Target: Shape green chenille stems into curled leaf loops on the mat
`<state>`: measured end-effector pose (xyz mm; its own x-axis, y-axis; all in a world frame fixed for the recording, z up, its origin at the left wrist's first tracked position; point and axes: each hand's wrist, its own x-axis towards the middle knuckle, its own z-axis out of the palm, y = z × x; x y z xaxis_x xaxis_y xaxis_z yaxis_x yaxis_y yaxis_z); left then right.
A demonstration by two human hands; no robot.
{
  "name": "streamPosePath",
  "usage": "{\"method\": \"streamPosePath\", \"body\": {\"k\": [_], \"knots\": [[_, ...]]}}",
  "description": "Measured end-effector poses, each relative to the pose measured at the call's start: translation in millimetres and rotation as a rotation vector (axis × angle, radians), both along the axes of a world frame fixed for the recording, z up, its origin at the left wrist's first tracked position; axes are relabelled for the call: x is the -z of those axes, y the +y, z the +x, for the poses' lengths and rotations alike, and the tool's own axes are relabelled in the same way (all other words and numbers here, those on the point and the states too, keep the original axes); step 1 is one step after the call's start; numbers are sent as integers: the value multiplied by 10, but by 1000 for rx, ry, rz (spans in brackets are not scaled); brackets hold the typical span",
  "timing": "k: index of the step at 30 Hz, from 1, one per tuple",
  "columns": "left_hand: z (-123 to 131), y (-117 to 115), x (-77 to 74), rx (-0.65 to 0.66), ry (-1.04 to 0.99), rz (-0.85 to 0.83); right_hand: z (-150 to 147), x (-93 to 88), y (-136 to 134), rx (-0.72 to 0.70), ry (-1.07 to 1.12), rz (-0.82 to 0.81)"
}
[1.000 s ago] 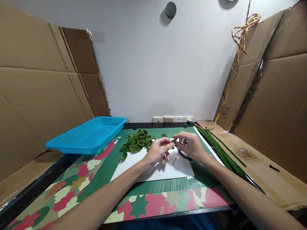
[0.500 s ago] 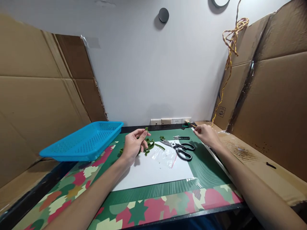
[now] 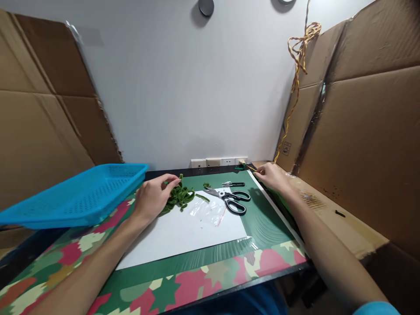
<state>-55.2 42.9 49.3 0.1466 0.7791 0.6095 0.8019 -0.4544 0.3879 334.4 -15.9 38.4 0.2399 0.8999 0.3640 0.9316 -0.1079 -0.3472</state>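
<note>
The left hand [image 3: 151, 195] lies palm down, fingers curled over the green pile [image 3: 180, 196] at their tips; whether they grip it is unclear. The right hand [image 3: 271, 176] reaches far, fingertips pinched together on something too small to make out. Scissors [image 3: 229, 200] lie between the hands.

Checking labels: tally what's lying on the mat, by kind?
Blue basket: 1
Scissors: 1
Small black tool: 1
Clear bag: 1
White sheet: 1
Green curl pile: 1, pieces too tangled to count
Total: 6
</note>
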Motion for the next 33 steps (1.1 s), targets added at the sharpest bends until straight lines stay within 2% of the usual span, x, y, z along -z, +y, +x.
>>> {"method": "streamPosePath", "body": {"k": [5,17,22,33], "knots": [[31,-4,0,-17,141,3,130,24,12,118,-49,-86],[6,27,-12,-39,195,-70,309,211,72,189,-116,-232],[30,-8,-33,-65,195,-70,345,240,92,176,-102,-272],[55,-20,-9,-32,141,-56,346,216,89,139,-100,-298]]}}
